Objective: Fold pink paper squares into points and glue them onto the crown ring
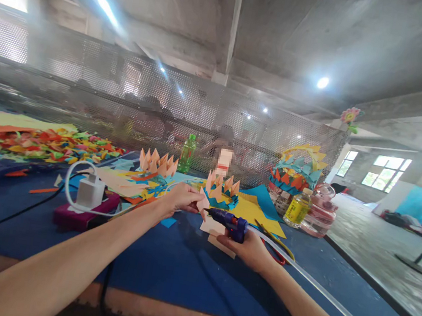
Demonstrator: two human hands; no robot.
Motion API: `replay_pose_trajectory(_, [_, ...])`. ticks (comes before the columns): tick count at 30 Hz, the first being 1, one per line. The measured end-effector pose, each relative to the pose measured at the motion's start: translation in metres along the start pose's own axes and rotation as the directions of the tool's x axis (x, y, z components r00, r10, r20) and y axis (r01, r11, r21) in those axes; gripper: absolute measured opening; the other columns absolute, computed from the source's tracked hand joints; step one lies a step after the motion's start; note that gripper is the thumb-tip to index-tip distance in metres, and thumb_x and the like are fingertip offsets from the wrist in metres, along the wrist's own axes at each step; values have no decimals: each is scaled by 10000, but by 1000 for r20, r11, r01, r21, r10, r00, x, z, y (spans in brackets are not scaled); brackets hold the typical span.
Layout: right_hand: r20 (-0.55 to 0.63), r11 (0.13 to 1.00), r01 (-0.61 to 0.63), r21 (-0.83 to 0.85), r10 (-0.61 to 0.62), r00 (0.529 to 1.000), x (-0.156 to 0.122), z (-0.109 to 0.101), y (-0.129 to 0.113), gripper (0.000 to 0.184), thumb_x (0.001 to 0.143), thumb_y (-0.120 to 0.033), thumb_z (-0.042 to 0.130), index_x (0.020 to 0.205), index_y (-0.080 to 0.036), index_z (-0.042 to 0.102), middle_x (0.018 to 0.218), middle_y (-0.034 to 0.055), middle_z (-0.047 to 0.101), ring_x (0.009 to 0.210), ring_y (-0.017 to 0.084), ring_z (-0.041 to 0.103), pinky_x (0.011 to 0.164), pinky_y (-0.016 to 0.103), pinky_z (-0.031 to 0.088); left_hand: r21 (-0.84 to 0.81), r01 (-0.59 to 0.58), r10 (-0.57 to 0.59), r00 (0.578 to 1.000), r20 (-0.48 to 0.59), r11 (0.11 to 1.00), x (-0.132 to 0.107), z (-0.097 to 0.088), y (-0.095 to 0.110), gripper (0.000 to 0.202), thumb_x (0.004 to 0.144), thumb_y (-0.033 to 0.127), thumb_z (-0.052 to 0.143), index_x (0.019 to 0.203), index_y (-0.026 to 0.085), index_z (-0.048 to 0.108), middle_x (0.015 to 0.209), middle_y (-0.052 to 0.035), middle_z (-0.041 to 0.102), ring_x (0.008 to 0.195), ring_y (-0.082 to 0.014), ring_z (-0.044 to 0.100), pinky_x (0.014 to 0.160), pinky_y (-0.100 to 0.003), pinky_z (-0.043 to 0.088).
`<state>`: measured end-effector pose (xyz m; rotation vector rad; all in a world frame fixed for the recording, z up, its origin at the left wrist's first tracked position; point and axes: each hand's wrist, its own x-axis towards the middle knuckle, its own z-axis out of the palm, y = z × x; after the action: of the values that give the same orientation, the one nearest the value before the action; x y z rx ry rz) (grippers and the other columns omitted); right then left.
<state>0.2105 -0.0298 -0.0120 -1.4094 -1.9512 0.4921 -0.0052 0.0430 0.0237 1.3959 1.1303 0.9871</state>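
Far left of the left hand, a heap of paper scraps (85,149) lies on the counter (163,267). Nearer, just beside the left forearm, stands a power strip (75,214) with a charger (90,194) and a looped white cord (67,181). Caution: a backward sweep of this forearm could snag the cord and shift the strip.

Beyond the left hand, slightly to its left, stands a paper crown (158,163); a green bottle (187,153) is behind it.

The left hand (182,197) is closed in a pinch on a small paper piece (202,205). A second crown (224,202) stands just beyond the piece, to the right of the left hand.

The right hand (247,249) is wrapped round a glue gun (237,227), nozzle toward the piece. Whether nozzle and paper touch cannot be told. Warning: if the nozzle drifts left, hot glue could reach the left fingertips. Excess trigger pressure would probably flood the piece; a loose pinch could let it twist.

Behind the gun, a long glue stick (333,292) trails over the right forearm; catching it there could pull the nozzle off line. A yellow bottle (297,209) stands beyond the right hand, to its right.
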Motion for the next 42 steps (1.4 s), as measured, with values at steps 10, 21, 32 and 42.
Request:
replay_pose_trajectory(10, [-10,999,22,-42,-23,1000,-1,-1,-1,379,736,-558,609,669,-190,548,612,-26,510,603,134,465,550,236,384,9,6,-6,1000,7,1000,0,1,0,124,691,231,683,606,144,708,583,-13,697,577,-130,652,636,-224,529])
replay_pose_trajectory(21, [-23,996,34,-88,-36,999,-2,-3,-5,383,751,-557,581,645,-189,564,594,-23,515,590,135,458,557,246,389,4,4,-4,1000,25,1000,6,-1,-6,107,694,244,700,642,152,718,609,-13,713,605,-142,670,673,-249,544])
replay_pose_trajectory(32, [-39,992,66,-105,-71,997,-4,-3,-6,343,774,-530,587,718,-198,654,605,-13,582,588,150,497,544,254,408,-12,-18,18,1000,20,1000,0,0,0,172,622,285,748,588,126,690,606,-46,709,598,-151,676,652,-237,540])
replay_pose_trajectory(42, [-41,991,60,-118,-65,997,-3,-3,-4,375,772,-546,585,683,-185,631,609,-13,571,580,141,487,558,259,403,-13,-17,16,999,-31,1000,1,-2,4,149,666,262,729,630,119,708,605,-50,701,587,-139,662,661,-247,546])
